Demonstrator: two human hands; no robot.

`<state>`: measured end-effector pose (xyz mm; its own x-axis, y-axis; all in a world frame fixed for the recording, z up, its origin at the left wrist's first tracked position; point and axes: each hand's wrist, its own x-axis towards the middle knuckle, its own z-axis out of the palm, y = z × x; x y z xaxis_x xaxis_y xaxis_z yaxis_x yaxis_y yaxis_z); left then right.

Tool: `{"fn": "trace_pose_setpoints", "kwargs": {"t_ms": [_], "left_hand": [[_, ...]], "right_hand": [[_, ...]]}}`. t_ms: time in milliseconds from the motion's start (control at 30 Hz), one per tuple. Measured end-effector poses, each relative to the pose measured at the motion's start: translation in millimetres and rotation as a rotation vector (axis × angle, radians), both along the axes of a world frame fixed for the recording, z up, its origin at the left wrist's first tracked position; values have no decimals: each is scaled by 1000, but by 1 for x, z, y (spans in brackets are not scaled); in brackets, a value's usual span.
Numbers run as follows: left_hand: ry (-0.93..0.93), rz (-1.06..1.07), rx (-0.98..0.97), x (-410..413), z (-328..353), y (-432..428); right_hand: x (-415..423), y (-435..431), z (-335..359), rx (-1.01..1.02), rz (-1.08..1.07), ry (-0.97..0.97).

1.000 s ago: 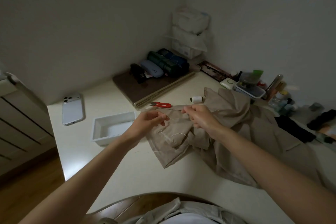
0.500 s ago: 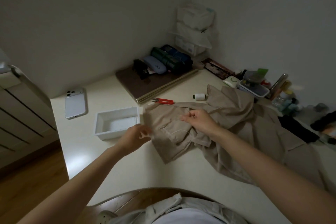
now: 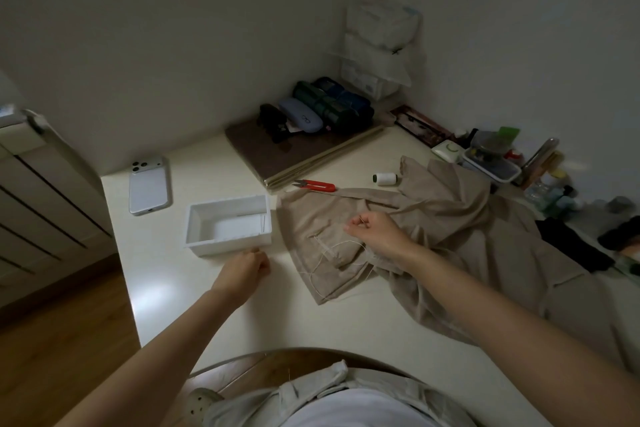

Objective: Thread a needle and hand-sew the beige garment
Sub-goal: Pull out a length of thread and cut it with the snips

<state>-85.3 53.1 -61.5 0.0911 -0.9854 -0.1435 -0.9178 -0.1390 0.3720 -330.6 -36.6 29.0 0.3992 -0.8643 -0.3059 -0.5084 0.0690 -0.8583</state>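
Note:
The beige garment (image 3: 446, 218) lies spread over the right half of the white table (image 3: 194, 291). My right hand (image 3: 377, 234) rests on it and pinches a thin needle (image 3: 361, 218) between thumb and fingertips. White thread (image 3: 327, 255) trails from that hand in loose loops across the garment's near corner. My left hand (image 3: 246, 267) lies on the table left of the garment, just in front of the white tray (image 3: 194, 218). Its fingers are curled and nothing shows in them. A white thread spool (image 3: 386, 178) and red snips (image 3: 317, 186) lie beyond the garment.
A phone (image 3: 149, 185) lies face down at the table's far left. A brown board (image 3: 263, 152) with several cases on it sits at the back. Small containers and bottles (image 3: 495, 166) crowd the right wall. A chair back (image 3: 263, 362) shows near my body.
My left hand has let go near the right hand and moved left and down to the tray's front. The right hand stays on the garment, and the thread now lies slack.

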Motion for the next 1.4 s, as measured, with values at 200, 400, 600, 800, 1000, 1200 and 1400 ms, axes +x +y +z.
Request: {"fn": "trace_pose_setpoints", "kwargs": {"t_ms": [200, 400, 600, 800, 1000, 1200, 1400], "left_hand": [[84, -5, 112, -8, 7, 0], [438, 26, -110, -31, 52, -13], [760, -25, -205, -46, 89, -25], [932, -59, -185, -48, 113, -26], [935, 48, -165, -42, 120, -26], [938, 126, -182, -38, 114, -25], [719, 159, -285, -37, 111, -23]], "right_hand": [[-1, 0, -1, -12, 2, 17], [7, 7, 5, -54, 52, -59], [20, 18, 19, 44, 191, -158], [25, 23, 29, 113, 177, -212], [23, 24, 36, 95, 126, -226], [22, 22, 36, 99, 19, -278], [17, 21, 39, 101, -1, -290]]}}
